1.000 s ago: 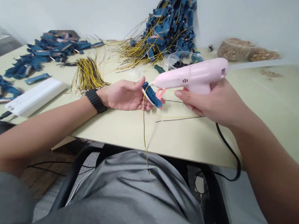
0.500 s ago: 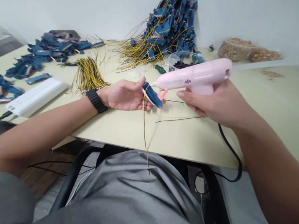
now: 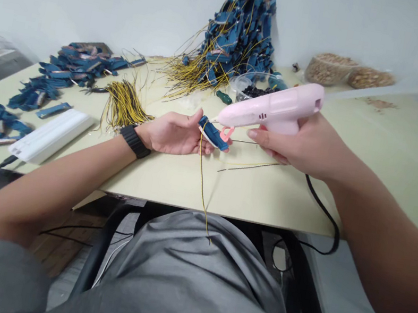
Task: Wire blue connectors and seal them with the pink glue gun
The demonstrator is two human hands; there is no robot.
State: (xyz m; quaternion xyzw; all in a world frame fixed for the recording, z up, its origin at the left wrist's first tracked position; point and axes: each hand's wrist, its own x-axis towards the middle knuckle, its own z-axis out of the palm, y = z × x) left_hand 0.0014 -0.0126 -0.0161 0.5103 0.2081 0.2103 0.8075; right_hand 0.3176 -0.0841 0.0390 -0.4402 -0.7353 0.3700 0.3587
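Observation:
My right hand (image 3: 298,145) is wrapped round a pink hot glue gun (image 3: 270,105), its nozzle pointing left at the upper end of a small blue strip-shaped piece (image 3: 213,134). My left hand (image 3: 181,132), wearing a black wristband, holds that piece between thumb and fingers, tilted down to the right. A yellow and black wire (image 3: 202,179) hangs from the piece over the table's edge to my lap. The gun's pink stand loop (image 3: 226,133) is in front of the piece. Loose wires (image 3: 247,167) lie on the table below the gun.
A tall heap of blue pieces (image 3: 241,32) with wires stands against the wall. More blue pieces (image 3: 75,65), a yellow wire bundle (image 3: 127,104) and a white power strip (image 3: 53,135) lie left. Behind the gun is a tub of black parts (image 3: 255,90). The gun's black cord (image 3: 320,203) crosses the table edge.
Almost nothing differs. The glue gun and my right hand have shifted very slightly, with the nozzle still at the blue piece's upper end.

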